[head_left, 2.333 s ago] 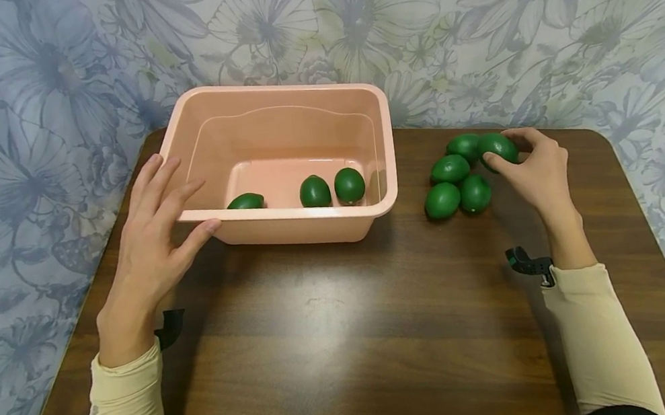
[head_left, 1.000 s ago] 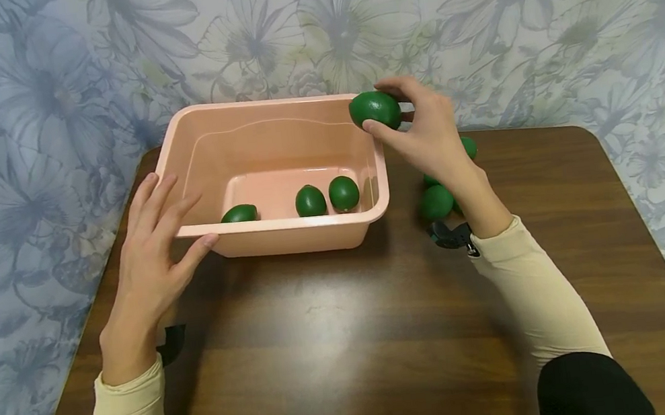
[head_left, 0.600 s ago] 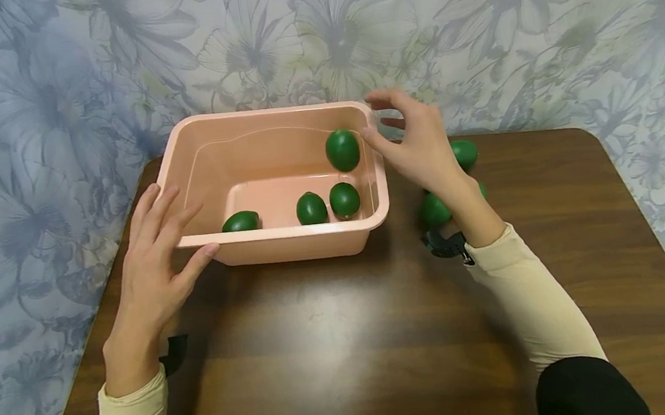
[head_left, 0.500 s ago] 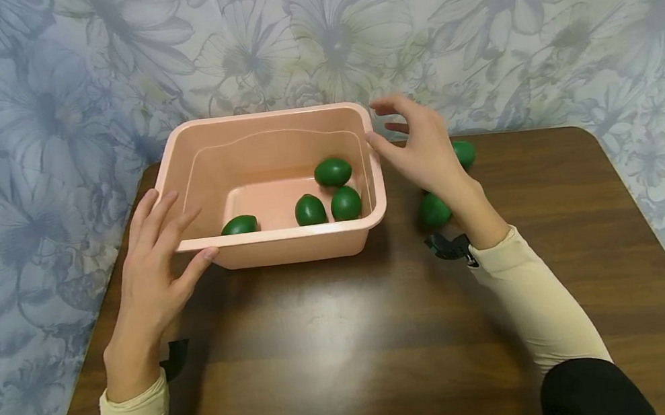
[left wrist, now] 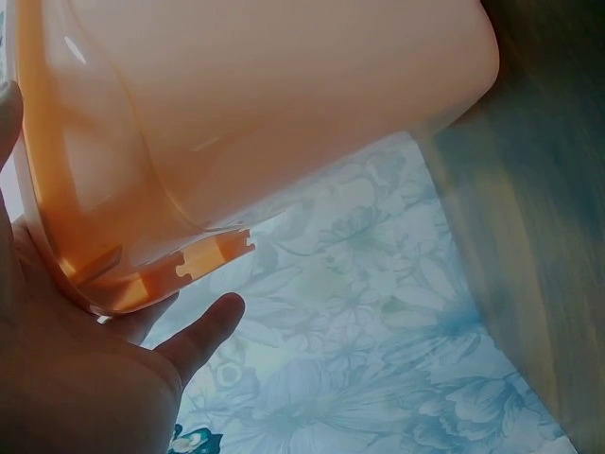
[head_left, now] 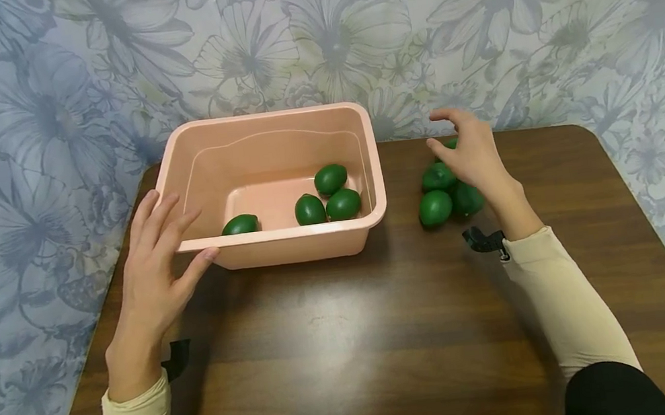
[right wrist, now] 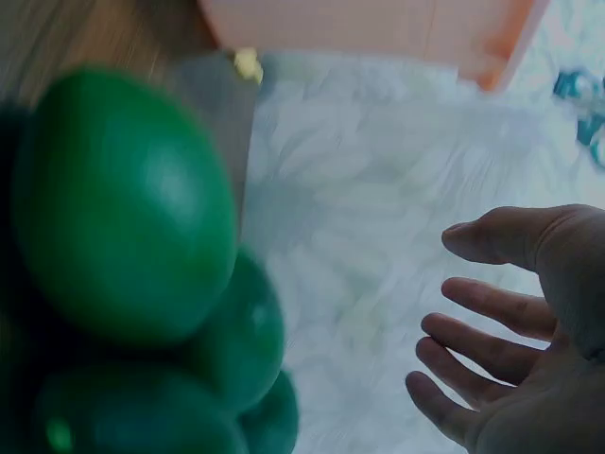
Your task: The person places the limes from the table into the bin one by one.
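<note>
Left hand [head_left: 153, 267] was at the near-left corner of the pink bin [head_left: 294, 247], fingers spread against it. Right hand [head_left: 473, 152] hung near the green fruit pile [head_left: 437, 177], thumb and fingers apart. Four other green fruits [head_left: 331, 179] lay in the bin.

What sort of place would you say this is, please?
Probably a room at home or a similar indoor workspace: a wood-grain table stands before a flower-patterned wall, with a pink bin holding green fruit-like objects.
</note>
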`<state>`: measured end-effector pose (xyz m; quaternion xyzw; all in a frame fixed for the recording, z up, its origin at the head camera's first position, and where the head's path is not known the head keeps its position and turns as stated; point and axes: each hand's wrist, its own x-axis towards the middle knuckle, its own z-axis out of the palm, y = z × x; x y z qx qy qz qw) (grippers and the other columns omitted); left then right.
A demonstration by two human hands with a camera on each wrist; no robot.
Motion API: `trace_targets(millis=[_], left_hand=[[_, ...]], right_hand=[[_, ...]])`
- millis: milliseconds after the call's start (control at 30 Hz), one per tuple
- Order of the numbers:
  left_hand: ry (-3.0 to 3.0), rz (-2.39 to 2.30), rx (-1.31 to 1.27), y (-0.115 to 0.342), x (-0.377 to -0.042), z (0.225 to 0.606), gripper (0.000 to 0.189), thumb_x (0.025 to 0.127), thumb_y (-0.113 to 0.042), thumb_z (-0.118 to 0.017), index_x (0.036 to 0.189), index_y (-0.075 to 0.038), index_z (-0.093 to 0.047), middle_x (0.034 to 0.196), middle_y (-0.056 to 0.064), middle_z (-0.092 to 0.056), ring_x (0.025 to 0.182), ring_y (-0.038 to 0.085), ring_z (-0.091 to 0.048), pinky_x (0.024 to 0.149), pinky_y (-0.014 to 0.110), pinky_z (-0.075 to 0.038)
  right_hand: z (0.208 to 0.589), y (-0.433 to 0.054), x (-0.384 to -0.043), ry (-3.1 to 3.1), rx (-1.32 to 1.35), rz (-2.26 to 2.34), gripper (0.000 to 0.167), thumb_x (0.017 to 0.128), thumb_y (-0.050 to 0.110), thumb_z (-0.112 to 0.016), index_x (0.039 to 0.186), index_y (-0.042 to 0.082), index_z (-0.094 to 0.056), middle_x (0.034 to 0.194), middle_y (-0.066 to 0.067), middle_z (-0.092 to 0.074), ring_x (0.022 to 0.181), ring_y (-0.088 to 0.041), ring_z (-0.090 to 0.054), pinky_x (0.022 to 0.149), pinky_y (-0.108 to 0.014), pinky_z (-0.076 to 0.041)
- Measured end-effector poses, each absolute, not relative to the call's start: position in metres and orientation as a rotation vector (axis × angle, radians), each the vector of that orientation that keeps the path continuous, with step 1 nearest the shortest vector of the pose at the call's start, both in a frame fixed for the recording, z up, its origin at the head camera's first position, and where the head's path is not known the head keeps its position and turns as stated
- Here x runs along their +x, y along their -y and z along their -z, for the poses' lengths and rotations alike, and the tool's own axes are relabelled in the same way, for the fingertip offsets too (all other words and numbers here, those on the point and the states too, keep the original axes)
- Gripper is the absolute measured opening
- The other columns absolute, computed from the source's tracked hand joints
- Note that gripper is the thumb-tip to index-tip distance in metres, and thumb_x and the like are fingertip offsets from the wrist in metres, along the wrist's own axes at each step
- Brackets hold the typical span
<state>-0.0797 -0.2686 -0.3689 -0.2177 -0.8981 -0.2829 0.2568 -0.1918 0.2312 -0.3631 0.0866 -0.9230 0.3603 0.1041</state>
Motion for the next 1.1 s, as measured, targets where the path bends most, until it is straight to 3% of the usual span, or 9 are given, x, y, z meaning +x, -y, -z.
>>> trace_targets(millis=[300, 500, 733, 1100], left_hand=[[2.420, 0.765, -0.619, 0.266, -0.082, 0.367, 0.075, 0.100, -0.069, -0.056, 0.137, -0.005, -0.069, 0.155, 0.023, -0.053, 0.159, 0.036, -0.029, 0.127, 0.059, -0.025], [2.418, 0.763, -0.619, 0.267, -0.083, 0.366, 0.075, 0.100, -0.069, -0.056, 0.137, -0.005, -0.069, 0.154, 0.023, -0.054, 0.159, 0.036, -0.029, 0.128, 0.059, -0.025], [2.418, 0.760, -0.601, 0.270, -0.082, 0.364, 0.076, 0.099, -0.070, -0.056, 0.137, -0.006, -0.069, 0.154, 0.022, -0.054, 0.159, 0.035, -0.029, 0.128, 0.058, -0.024], [2.442, 0.745, -0.592, 0.272, -0.080, 0.365, 0.076, 0.099, -0.070, -0.055, 0.138, -0.006, -0.068, 0.155, 0.021, -0.053, 0.160, 0.035, -0.028, 0.128, 0.059, -0.024]], right_hand=[[0.371, -0.271, -0.197, 2.783, 0.165, -1.147, 0.045, 0.104, 0.019, -0.066, 0.147, 0.006, -0.060, 0.152, -0.018, -0.059, 0.143, -0.044, -0.051, 0.119, -0.057, -0.041], [0.384, -0.289, -0.205, 2.833, 0.180, -1.194, 0.045, 0.105, 0.013, -0.065, 0.148, 0.001, -0.058, 0.151, -0.023, -0.057, 0.145, -0.043, -0.049, 0.118, -0.057, -0.041], [0.404, -0.298, -0.208, 2.930, 0.129, -1.263, 0.049, 0.105, 0.017, -0.066, 0.150, 0.003, -0.055, 0.155, -0.024, -0.053, 0.145, -0.046, -0.048, 0.118, -0.056, -0.042], [0.419, -0.310, -0.208, 2.978, 0.189, -1.168, 0.054, 0.100, 0.020, -0.075, 0.149, 0.008, -0.057, 0.156, -0.024, -0.052, 0.135, -0.050, -0.057, 0.105, -0.062, -0.051]])
